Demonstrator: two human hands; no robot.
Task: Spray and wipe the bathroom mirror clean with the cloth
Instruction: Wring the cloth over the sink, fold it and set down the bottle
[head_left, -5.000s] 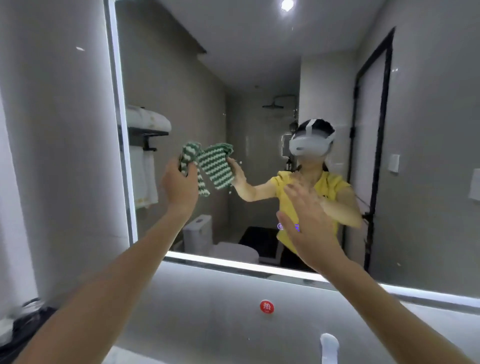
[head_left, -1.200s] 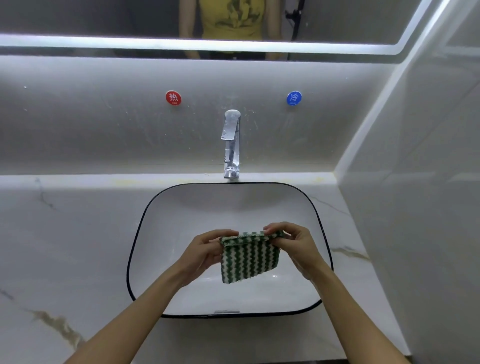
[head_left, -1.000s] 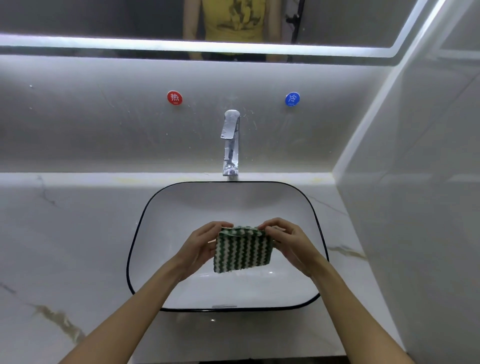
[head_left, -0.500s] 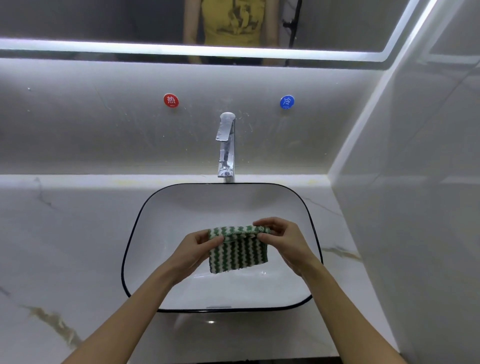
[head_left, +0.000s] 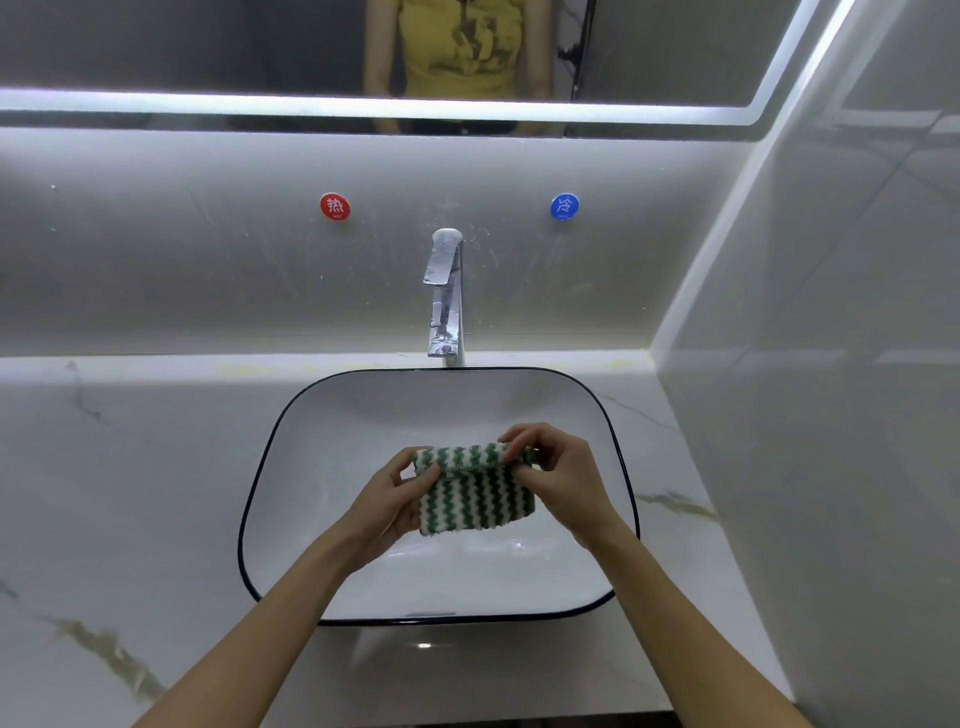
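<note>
A green-and-white zigzag cloth (head_left: 475, 493), folded small, hangs over the white basin (head_left: 322, 457). My left hand (head_left: 389, 499) pinches its left edge and my right hand (head_left: 558, 473) pinches its top right corner, where the top edge is turned over. Only the bottom strip of the lit mirror (head_left: 208, 47) shows along the top of the view. No spray bottle is in sight.
A chrome tap (head_left: 444, 296) stands behind the basin, with a red hot label (head_left: 335, 207) and a blue cold label (head_left: 564, 206) on the wall above. A marble counter (head_left: 119, 493) flanks the basin. A tiled side wall (head_left: 831, 364) closes the right.
Five seconds ago my left hand held the cloth up at the mirror. Now both hands hold it folded over the basin. In the last second its top edge was turned over.
</note>
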